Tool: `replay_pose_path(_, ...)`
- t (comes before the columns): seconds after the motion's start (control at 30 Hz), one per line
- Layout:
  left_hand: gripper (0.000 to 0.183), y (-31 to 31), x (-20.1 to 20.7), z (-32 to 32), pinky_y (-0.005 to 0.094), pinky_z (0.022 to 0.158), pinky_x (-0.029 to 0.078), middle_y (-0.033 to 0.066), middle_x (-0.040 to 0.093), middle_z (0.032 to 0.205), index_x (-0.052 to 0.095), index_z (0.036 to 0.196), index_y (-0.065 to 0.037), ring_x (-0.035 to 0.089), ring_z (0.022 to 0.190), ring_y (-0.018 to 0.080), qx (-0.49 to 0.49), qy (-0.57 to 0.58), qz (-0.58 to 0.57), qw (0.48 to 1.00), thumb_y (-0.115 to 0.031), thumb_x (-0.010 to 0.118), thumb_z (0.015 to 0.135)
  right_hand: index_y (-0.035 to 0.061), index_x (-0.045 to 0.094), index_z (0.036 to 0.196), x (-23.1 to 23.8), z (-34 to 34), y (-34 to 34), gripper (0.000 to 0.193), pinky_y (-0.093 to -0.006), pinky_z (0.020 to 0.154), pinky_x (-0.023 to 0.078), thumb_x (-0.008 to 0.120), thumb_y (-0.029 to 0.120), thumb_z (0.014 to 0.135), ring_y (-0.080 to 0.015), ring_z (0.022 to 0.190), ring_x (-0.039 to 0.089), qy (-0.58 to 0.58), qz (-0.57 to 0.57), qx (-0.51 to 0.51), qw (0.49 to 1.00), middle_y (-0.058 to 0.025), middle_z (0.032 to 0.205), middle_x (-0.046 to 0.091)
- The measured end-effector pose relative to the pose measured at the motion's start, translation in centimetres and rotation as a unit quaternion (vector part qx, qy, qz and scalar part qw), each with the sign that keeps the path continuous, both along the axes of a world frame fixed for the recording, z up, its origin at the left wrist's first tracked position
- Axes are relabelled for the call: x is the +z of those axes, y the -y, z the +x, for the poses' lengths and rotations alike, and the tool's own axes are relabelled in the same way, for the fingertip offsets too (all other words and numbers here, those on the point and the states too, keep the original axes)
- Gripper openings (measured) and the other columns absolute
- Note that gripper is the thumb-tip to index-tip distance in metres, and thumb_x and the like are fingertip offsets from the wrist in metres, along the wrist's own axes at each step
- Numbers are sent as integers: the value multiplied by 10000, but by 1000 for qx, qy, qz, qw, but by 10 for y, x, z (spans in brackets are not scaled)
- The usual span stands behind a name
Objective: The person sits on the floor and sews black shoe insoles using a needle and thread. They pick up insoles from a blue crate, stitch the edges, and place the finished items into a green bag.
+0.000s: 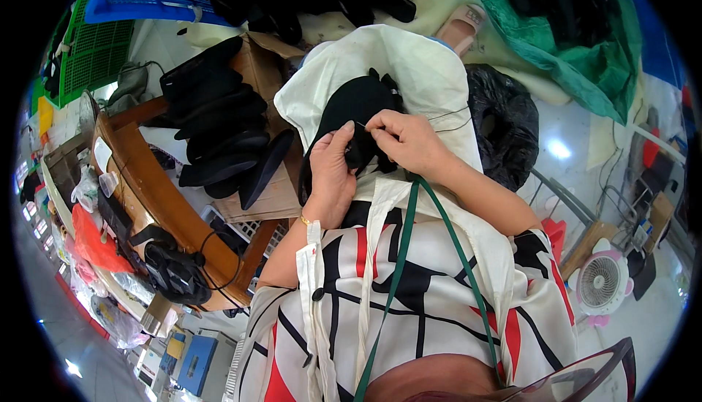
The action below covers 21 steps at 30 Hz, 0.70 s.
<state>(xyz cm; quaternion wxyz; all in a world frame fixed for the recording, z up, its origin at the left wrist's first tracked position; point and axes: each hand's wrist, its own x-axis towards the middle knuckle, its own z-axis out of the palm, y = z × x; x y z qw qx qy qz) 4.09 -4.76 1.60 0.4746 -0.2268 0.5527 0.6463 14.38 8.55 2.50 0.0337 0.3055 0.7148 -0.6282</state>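
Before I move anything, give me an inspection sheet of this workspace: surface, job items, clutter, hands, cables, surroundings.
Surface: creased white cloth beneath the work.
Job's things: black fabric piece; thin dark strands to its right.
Clutter: stacked black pieces, cardboard box, black plastic bag.
Hands: left hand holds the black fabric piece; right hand pinches a small thin item, kind unclear.
Cables: black cable by wooden furniture.
Surroundings: green sack, pink-and-white fan.

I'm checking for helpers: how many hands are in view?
2: the left hand, holding the black piece, and the right hand, just right of the left.
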Motion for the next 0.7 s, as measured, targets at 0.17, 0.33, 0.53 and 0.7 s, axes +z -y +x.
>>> replay_pose_path(0.17, 162, 2, -1, 0, 207, 496, 376, -25, 602, 718, 618, 832, -89, 525, 584, 58, 1, -2, 6, 1000, -171, 756, 852, 37, 640, 970, 0, -1, -1, 152, -351, 612, 498, 592, 137, 866, -278, 656, 647, -5, 5, 0, 1000, -144, 769, 664)
replay_pose_path(0.33, 147, -1, 1, 9, 205, 597, 413, -13, 609, 756, 645, 869, -63, 524, 669, 64, 19, -23, 4, 1000, -143, 765, 843, 22, 630, 939, 0, -3, -5, 135, -320, 563, 474, 594, 133, 871, -200, 594, 607, 25, -41, 13, 999, -100, 708, 636)
replay_pose_path(0.53, 135, 2, -4, 13, 200, 587, 409, -17, 614, 754, 657, 863, -64, 520, 653, 64, 12, -57, 20, 998, -154, 757, 857, 28, 597, 963, -1, -6, -5, 108, -270, 533, 444, 581, 125, 921, -96, 546, 550, 18, -49, 17, 998, -39, 682, 605)
replay_pose_path(0.7, 121, 1, -3, 7, 212, 593, 422, -6, 645, 777, 664, 867, -65, 533, 646, 73, 16, -6, 9, 1000, -153, 746, 864, 52, 590, 1009, -2, 3, -1, 131, -383, 668, 502, 575, 149, 922, -355, 763, 650, -19, 3, 12, 1000, -157, 840, 667)
